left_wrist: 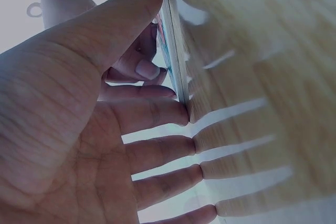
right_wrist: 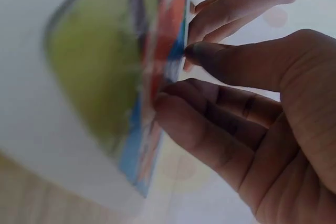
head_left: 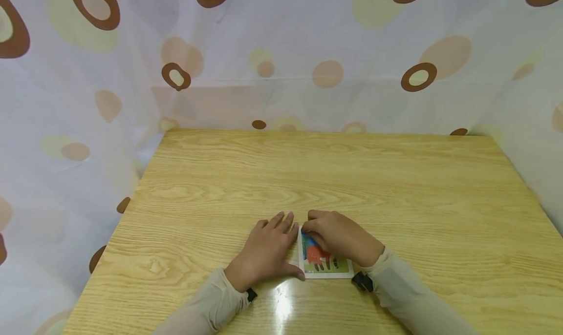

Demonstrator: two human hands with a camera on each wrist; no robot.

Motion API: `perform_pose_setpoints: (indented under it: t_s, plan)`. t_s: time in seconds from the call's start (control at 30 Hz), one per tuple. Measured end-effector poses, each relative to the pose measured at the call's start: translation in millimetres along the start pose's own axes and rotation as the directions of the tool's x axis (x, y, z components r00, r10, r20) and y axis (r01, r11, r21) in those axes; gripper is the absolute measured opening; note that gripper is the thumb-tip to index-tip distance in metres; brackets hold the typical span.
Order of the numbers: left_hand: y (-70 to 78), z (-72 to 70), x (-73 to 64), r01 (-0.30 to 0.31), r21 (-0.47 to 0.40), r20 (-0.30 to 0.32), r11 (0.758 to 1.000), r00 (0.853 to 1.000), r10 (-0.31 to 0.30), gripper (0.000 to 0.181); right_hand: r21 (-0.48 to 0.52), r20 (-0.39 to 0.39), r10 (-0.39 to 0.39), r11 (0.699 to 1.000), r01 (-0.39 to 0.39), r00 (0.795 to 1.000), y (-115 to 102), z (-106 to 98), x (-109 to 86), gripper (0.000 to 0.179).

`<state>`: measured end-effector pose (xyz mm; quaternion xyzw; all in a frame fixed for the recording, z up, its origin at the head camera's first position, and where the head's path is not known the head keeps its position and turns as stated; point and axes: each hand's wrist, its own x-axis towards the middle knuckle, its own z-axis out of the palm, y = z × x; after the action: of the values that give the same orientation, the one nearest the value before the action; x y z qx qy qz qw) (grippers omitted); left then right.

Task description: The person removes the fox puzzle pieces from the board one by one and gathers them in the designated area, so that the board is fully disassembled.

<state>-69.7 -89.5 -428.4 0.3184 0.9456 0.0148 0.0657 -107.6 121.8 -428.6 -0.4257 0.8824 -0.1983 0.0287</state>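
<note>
A small square picture board (head_left: 314,256) with a white border lies flat on the table, showing a red animal on green ground under blue. My left hand (head_left: 268,252) rests at its left side, fingers spread and nearly straight. In the left wrist view the thumb touches the board's edge (left_wrist: 176,51), and the fingertips rest on the tabletop. Over the board's upper part is my right hand (head_left: 340,232), fingers bent and fingertips at the picture. The right wrist view shows thumb and forefinger apart on the picture surface (right_wrist: 100,66); whether a small piece sits between them is unclear.
The wooden table (head_left: 220,178) stretches away behind and to both sides of the hands. A white curtain (head_left: 281,56) with brown, peach and yellow spots hangs along the back and sides. Dark wrist devices (head_left: 362,281) sit at the sleeve cuffs.
</note>
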Motion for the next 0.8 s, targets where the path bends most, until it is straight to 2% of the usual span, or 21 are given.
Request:
perform_pose_setpoints:
  t_s: [0.13,0.27,0.43,0.53,0.8]
  plan:
    - [0.3,-1.0,0.3,0.002,0.002,0.005,1.0,1.0,-0.002,0.112,0.0,0.062,0.03,1.0,-0.03,0.998,-3.2,-3.5,4.8,0.007]
    - [0.5,-1.4,0.9,0.005,0.005,0.019,1.0,1.0,-0.005,0.116,0.038,0.129,0.066,0.997,-0.072,0.989,-2.7,-6.2,7.9,0.022]
    - [0.5,-1.4,1.6,0.008,0.005,0.029,1.0,1.0,-0.008,0.118,0.077,0.173,0.077,0.993,-0.091,0.982,-1.5,-9.1,9.9,0.027]
    - [0.3,-1.1,1.9,0.011,0.014,0.027,1.0,1.0,-0.011,0.117,0.078,0.181,0.081,0.992,-0.097,0.98,-1.9,-9.2,10.7,0.029]
    - [0.5,-0.9,2.0,0.018,0.005,0.043,1.0,0.999,-0.019,0.117,0.047,0.144,0.085,0.995,-0.093,0.986,-2.4,-4.5,9.5,0.031]
